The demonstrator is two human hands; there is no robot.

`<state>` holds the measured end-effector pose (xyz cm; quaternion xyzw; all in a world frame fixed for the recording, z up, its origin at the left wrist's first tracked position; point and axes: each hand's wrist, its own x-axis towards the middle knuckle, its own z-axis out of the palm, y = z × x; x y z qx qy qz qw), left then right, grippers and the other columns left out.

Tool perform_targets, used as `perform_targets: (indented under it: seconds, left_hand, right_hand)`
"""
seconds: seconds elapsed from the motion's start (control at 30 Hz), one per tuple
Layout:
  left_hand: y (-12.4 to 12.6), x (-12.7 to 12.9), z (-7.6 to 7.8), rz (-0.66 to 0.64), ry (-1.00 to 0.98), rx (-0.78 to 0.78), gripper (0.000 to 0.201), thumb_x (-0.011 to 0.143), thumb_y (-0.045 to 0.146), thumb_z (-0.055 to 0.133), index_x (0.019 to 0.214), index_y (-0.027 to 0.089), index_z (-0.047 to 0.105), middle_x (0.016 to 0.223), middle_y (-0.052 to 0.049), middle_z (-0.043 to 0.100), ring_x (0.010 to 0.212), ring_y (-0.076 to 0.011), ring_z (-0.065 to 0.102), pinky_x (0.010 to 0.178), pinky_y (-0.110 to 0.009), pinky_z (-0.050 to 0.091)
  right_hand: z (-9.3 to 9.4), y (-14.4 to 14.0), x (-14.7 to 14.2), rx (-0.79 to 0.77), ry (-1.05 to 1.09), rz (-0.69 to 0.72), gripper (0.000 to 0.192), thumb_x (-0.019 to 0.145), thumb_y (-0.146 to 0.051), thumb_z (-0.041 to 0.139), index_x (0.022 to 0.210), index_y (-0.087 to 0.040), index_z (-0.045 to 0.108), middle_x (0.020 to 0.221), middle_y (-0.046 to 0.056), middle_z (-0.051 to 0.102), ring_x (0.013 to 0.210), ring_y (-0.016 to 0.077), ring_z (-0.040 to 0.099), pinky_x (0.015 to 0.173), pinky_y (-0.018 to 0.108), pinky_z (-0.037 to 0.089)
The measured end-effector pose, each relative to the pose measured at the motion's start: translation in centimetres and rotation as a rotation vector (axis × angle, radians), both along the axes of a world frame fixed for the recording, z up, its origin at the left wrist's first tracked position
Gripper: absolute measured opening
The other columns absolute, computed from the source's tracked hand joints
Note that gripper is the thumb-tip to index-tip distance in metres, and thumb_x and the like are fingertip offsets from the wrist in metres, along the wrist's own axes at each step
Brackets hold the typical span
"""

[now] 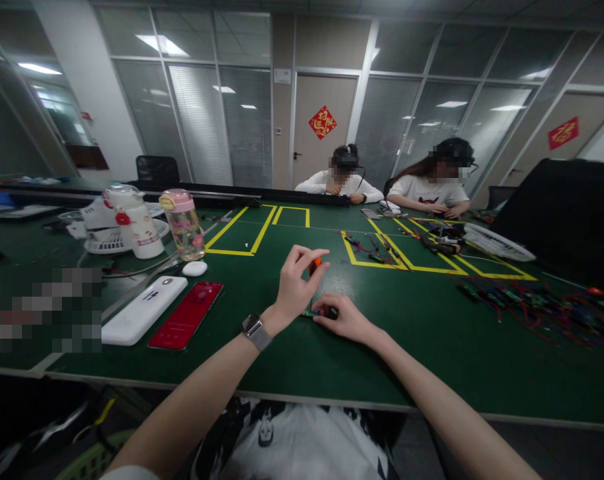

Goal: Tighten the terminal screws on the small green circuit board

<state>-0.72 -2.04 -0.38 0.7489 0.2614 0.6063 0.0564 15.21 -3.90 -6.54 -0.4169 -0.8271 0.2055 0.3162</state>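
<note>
- The left hand [296, 283] is raised over the green desk [432, 333], fingertips pinching a small orange part [315, 264], mostly hidden.
- At its 4 o'clock, the right hand [345, 319] presses a small dark component [316, 312] flat, fingers together; its detail is unclear.
- A red phone [187, 315] lies at 9 o'clock.

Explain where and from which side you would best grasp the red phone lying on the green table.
Pinch the red phone across its two long edges, coming from above: it lies flat, so there is nothing to get under. The white power bank crowds its left edge.
</note>
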Motion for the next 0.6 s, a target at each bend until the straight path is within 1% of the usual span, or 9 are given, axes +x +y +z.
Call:
perform_targets:
  seconds: [0.13, 0.23, 0.37, 0.43, 0.6]
  left_hand:
    - [-0.06, -0.01, 0.02, -0.006, 0.019, 0.016, 0.022, 0.091, 0.028, 0.057, 0.110, 0.022, 0.065, 0.091, -0.003, 0.051, 0.085, -0.0143, 0.054, 0.076, -0.028, 0.047]
    - [-0.03, 0.00, -0.04, -0.011, 0.002, 0.024, 0.022, 0.091, 0.027, 0.057, 0.112, 0.023, 0.064, 0.091, -0.002, 0.053, 0.084, -0.0141, 0.054, 0.075, -0.028, 0.048]
    - [-0.03, -0.15, 0.01, -0.098, -0.005, -0.033, 0.028, 0.096, 0.020, 0.044, 0.120, 0.021, 0.059, 0.098, -0.005, 0.061, 0.091, -0.0145, 0.058, 0.081, -0.029, 0.048]
    - [-0.05, -0.24, 0.09, -0.135, -0.003, -0.056, 0.029, 0.098, 0.018, 0.040, 0.120, 0.020, 0.058, 0.100, -0.005, 0.063, 0.094, -0.0147, 0.059, 0.084, -0.030, 0.048]
    - [-0.06, -0.16, 0.15, -0.075, 0.019, -0.027, 0.023, 0.091, 0.027, 0.056, 0.112, 0.021, 0.064, 0.095, -0.004, 0.059, 0.089, -0.0152, 0.057, 0.080, -0.029, 0.048]
  right_hand:
    - [0.12, -0.05, -0.07, -0.003, -0.005, -0.007, 0.010, 0.077, -0.015, 0.068, 0.087, -0.016, 0.070, 0.073, 0.001, 0.058, 0.063, 0.0130, 0.054, 0.061, 0.025, 0.043]
    - [0.13, -0.08, -0.08, 0.000, -0.009, -0.008, 0.010, 0.077, -0.015, 0.068, 0.086, -0.016, 0.070, 0.073, 0.001, 0.058, 0.063, 0.0130, 0.054, 0.061, 0.025, 0.043]
    - [0.14, -0.10, -0.06, 0.005, -0.004, 0.002, 0.010, 0.077, -0.015, 0.067, 0.087, -0.017, 0.070, 0.074, 0.001, 0.059, 0.064, 0.0130, 0.054, 0.061, 0.025, 0.043]
    - [0.14, -0.08, -0.06, 0.005, -0.009, 0.004, 0.011, 0.077, -0.014, 0.067, 0.087, -0.016, 0.070, 0.074, 0.001, 0.059, 0.064, 0.0130, 0.054, 0.061, 0.025, 0.043]
    - [-0.02, 0.06, 0.02, -0.004, -0.018, 0.003, 0.010, 0.077, -0.015, 0.067, 0.087, -0.016, 0.070, 0.075, 0.001, 0.059, 0.064, 0.0128, 0.054, 0.061, 0.025, 0.043]
